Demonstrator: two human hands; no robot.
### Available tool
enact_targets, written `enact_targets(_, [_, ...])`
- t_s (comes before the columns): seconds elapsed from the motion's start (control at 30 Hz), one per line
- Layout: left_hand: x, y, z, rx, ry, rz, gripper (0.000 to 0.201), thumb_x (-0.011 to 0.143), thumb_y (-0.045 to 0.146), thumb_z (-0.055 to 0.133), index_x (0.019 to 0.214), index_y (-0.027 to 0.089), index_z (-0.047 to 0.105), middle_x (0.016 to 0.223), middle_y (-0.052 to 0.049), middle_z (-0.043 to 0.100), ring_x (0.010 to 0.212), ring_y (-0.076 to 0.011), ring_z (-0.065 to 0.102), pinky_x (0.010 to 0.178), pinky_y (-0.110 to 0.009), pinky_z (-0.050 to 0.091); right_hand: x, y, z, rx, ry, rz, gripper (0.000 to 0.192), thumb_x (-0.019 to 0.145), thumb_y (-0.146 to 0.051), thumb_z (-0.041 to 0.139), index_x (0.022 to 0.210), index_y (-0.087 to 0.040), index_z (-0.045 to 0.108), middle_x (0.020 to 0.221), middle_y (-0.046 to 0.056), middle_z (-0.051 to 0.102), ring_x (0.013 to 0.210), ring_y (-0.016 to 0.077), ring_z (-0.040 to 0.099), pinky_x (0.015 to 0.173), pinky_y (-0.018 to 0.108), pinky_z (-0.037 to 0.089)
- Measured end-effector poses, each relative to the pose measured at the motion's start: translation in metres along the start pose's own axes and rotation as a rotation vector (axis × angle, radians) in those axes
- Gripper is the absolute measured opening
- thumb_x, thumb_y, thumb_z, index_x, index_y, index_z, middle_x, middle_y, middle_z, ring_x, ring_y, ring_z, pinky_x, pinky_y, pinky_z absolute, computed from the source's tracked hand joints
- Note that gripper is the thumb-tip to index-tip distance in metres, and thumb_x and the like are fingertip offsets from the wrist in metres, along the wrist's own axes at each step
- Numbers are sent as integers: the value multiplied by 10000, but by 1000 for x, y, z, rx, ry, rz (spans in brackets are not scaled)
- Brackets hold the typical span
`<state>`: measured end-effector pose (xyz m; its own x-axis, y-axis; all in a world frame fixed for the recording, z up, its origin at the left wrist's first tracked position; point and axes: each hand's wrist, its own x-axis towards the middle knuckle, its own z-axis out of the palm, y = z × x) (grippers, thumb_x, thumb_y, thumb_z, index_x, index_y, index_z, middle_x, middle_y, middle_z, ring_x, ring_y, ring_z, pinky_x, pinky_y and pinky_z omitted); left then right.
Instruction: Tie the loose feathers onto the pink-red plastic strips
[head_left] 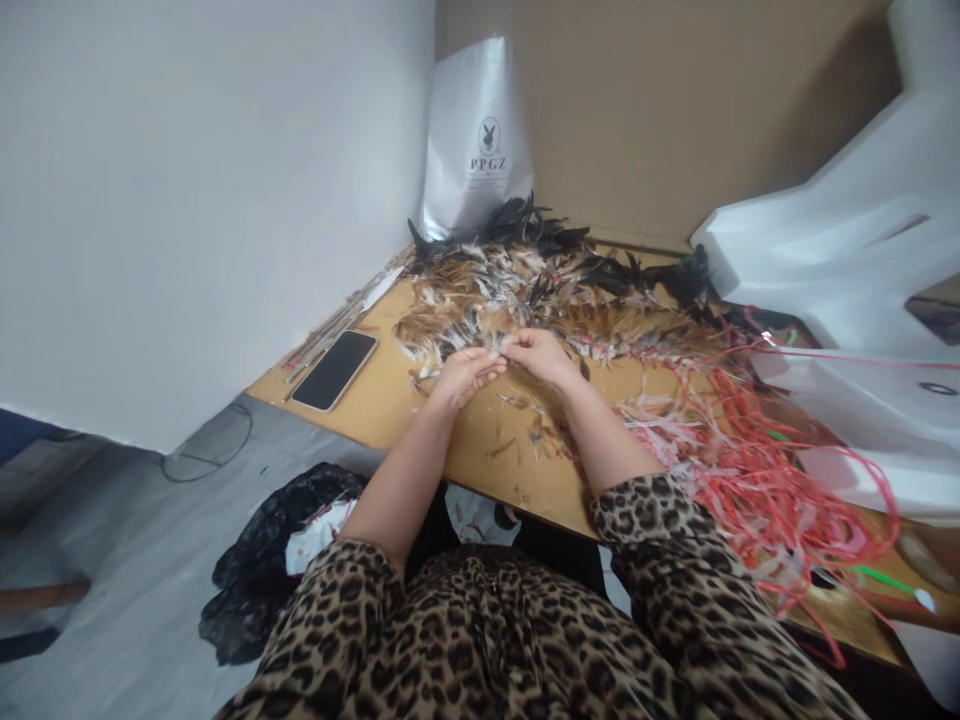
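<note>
Shirt lies nearest; left hand and right hand meet, fingertips pinched, on what I cannot tell; feathers look light, fragile, best held at the base

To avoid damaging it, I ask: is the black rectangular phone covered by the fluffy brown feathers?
No, the black rectangular phone lies uncovered on the flat yellow-brown tabletop, left of the fluffy brown feathers.

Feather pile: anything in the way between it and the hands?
Nothing visible. The left hand and right hand come together at the near edge of the feather pile. The smartphone lies off to the left and the tangled red strands to the right, neither in between.
</note>
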<state>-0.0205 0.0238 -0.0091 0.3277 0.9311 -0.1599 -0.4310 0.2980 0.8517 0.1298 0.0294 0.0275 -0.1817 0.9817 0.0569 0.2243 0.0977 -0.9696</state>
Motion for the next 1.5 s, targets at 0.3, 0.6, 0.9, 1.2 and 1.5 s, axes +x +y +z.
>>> enact_targets(0.3, [0,-1,3,111,19,80,216,615,256,704,735,91,634,691,-62,665,574,-70,599,553,-157,453,-2,-3,3,135,47,67,304,544,-391,696,642,-139,558,493,-39,519,452,60,416,476,202,313])
enact_targets(0.6, [-1,0,8,183,70,133,243,622,290,695,746,93,623,711,-75,672,567,-91,603,544,-187,450,-1,-1,6,200,60,44,313,538,-404,703,576,-152,521,461,-49,499,426,49,393,450,193,293])
enact_targets(0.9, [3,1,2,-32,191,129,132,688,180,649,764,99,579,764,-76,674,637,-79,623,598,-164,458,6,13,-32,-131,267,6,239,601,-361,622,684,-136,632,508,-16,545,448,79,425,469,214,337])
enact_targets(1.2, [2,2,6,-38,215,120,108,692,168,647,729,96,575,770,-79,675,649,-86,633,572,-145,467,9,28,-24,-825,232,-66,219,688,-292,561,861,-210,668,799,52,664,709,166,563,631,256,379])
enact_targets(1.5, [4,-3,3,-52,193,116,115,691,166,650,730,100,565,800,-87,677,681,-95,641,578,-144,468,3,21,-21,-835,303,-67,150,696,-239,513,694,-174,648,735,73,650,686,166,554,623,259,374])
